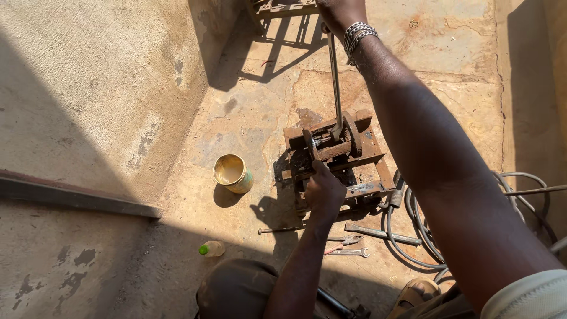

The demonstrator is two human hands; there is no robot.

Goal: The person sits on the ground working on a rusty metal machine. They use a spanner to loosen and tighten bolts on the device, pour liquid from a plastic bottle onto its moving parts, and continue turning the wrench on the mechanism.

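Note:
A rusty metal machine with a notched wheel stands on the stone floor. My left hand rests on its front edge, fingers curled against the frame just below the wheel. My right hand, with metal bracelets on the wrist, is at the top of the view, closed round the upper end of a long steel lever that rises from the machine's wheel. The fingers of the right hand are partly cut off by the frame edge.
An open tin can stands left of the machine. A small bottle with a green cap lies near my knee. A pipe wrench, pliers and a spanner lie in front. Coiled cable is on the right; a plastered wall on the left.

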